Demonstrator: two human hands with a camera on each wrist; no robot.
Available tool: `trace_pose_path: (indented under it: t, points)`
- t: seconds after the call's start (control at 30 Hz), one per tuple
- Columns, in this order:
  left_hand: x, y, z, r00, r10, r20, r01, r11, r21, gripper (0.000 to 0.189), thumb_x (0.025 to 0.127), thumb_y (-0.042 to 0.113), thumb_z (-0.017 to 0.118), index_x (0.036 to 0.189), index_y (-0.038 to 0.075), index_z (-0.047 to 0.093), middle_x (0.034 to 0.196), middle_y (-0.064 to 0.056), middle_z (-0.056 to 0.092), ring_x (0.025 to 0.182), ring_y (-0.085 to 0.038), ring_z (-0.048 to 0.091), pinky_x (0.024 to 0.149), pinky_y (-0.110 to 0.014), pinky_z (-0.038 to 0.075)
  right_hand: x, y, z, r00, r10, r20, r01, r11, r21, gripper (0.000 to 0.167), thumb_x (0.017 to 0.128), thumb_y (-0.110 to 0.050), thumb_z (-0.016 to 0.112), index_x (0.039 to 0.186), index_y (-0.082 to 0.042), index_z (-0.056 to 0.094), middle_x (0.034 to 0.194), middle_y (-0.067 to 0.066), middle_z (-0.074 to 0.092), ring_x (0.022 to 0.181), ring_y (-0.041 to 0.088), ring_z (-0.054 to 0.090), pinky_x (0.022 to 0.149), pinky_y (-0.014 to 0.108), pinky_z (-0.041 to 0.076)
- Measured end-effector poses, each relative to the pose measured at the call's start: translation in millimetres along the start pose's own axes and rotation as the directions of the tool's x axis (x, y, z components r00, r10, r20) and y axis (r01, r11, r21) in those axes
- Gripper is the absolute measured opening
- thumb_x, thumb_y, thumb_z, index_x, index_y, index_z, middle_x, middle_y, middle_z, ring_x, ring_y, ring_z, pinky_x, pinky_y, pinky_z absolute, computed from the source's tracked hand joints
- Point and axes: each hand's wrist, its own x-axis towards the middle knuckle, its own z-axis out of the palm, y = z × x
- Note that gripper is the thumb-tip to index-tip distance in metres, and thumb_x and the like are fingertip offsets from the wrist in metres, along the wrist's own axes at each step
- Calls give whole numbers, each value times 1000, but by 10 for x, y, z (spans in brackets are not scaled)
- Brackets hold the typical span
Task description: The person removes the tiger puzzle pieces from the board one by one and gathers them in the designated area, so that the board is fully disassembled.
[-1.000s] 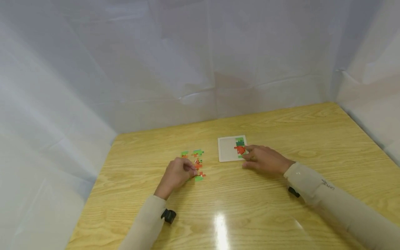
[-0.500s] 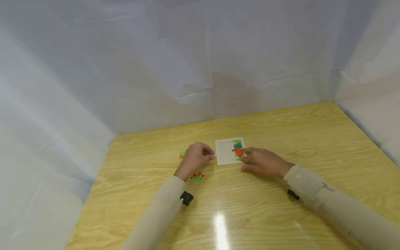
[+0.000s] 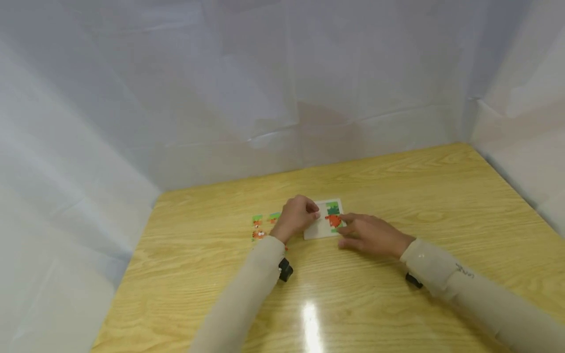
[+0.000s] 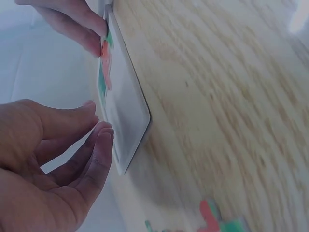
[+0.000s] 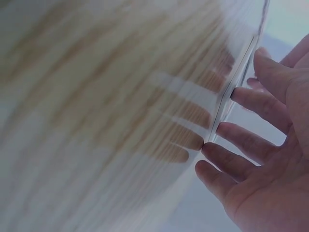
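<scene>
observed: a white puzzle tray point(image 3: 319, 229) lies flat near the middle of the wooden table point(image 3: 397, 186). orange and green fitted pieces point(image 3: 333, 215) occupy its right portion; the remainder of the tray is bare. loose pieces point(image 3: 258, 228) lie on the table just left of the tray.

left hand point(image 3: 297, 215): positioned over the tray's left part, fingers curled with the tips drawn together. the left wrist view shows thumb and fingers point(image 4: 99, 150) close against the tray edge point(image 4: 128, 121); whether a piece sits between them cannot be told.

right hand point(image 3: 368, 234): fingers extended and slightly spread, tips resting on the tray's right edge beside the fitted pieces. the right wrist view confirms straight fingertips point(image 5: 219, 130) touching the tray rim. it holds nothing.

assessment: the step in hand appears to be seating a piece beside those already fitted. recommended practice: the right hand steadies the tray so it cannot slide; the left aligns tabs with the neighbouring gaps, lowers the piece flat, then presses lightly. forcing a skewed piece could lift the fitted ones.
</scene>
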Motion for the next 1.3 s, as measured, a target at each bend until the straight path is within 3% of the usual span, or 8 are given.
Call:
trace_pose_path:
  t: [0.43, 1.03, 1.3]
  points:
    - [93, 74, 121, 999, -33, 11, 34, 998, -53, 15, 94, 8, 74, 105, 0, 76, 98, -9, 74, 86, -17, 67, 75, -30, 55, -10, -23, 66, 999, -37, -33, 36, 999, -27, 39, 97, -32, 69, 119, 0, 73, 138, 28, 57, 128, 42, 55, 99, 54, 49]
    - [180, 86, 217, 999, -52, -10, 51, 994, -96, 8, 89, 5, 79, 96, 2, 78, 87, -5, 73, 78, -14, 65, 71, -27, 53, -37, -44, 49, 999, -25, -23, 25, 999, -39, 37, 98, -32, 68, 121, -3, 74, 140, 27, 55, 130, 42, 53, 100, 55, 48]
    - [182, 99, 228, 996, -87, 0, 87, 988, -127, 9, 88, 4, 79, 96, 2, 77, 86, -5, 72, 76, -13, 63, 70, -26, 51, -46, -36, 57, 1000, -9, -23, 8, 999, -46, 37, 98, -32, 69, 121, -4, 74, 139, 27, 57, 131, 41, 53, 101, 55, 47]
